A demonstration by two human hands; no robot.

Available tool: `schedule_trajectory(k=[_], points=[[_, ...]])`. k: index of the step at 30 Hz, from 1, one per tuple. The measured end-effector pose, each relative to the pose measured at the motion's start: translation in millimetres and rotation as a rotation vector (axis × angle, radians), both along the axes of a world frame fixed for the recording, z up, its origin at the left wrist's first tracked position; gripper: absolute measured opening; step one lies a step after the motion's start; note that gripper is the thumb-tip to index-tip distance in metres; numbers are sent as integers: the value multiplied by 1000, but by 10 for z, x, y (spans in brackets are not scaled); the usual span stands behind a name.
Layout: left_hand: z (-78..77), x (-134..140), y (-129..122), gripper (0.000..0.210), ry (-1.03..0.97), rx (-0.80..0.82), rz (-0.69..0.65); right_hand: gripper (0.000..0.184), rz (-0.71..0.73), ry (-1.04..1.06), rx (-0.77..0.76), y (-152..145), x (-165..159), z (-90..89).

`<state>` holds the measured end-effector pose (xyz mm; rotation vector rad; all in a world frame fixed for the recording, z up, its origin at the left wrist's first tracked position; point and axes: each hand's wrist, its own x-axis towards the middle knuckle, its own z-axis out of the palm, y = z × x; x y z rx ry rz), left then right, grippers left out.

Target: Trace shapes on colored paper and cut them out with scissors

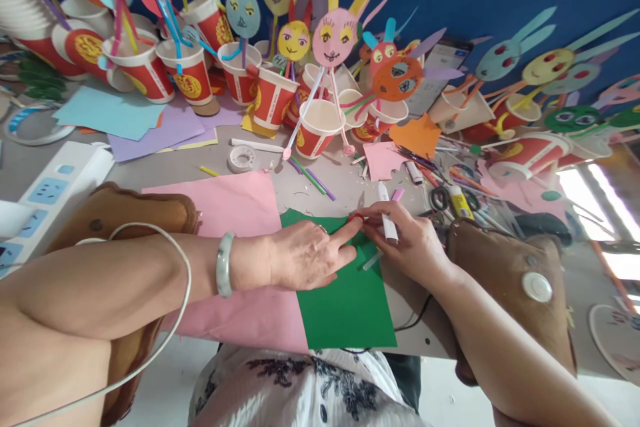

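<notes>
My left hand (313,255), with a pale bangle (225,264) at the wrist, lies over a green sheet of paper (350,317). Its fingers are partly stretched and apart, the index fingertip touching a small red piece (355,217) at the sheet's top edge. My right hand (413,240) is closed around a white marker (389,223), which stands nearly upright between the fingers. The right fingertips also meet the red piece, whose kind is hidden. A translucent strip (371,261) lies on the green sheet below them. Left of it is a large pink sheet (235,197).
Decorated paper cups (320,127) with straw limbs and paper faces crowd the back. A tape roll (241,159), a glue stick (459,202) and scissors (440,199) lie nearer. Brown cushions (505,280) flank the work, and a power strip (53,190) sits left. A white cable (187,280) crosses my left arm.
</notes>
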<state>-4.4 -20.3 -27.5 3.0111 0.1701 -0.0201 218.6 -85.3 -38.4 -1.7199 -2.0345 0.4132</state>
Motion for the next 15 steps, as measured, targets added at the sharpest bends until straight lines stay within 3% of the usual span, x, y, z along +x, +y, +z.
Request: schedule_trajectory(k=[15], points=[[-83,-1,-41,36,-58,43,-14,20,-15,58,-15,-16,34,-18]])
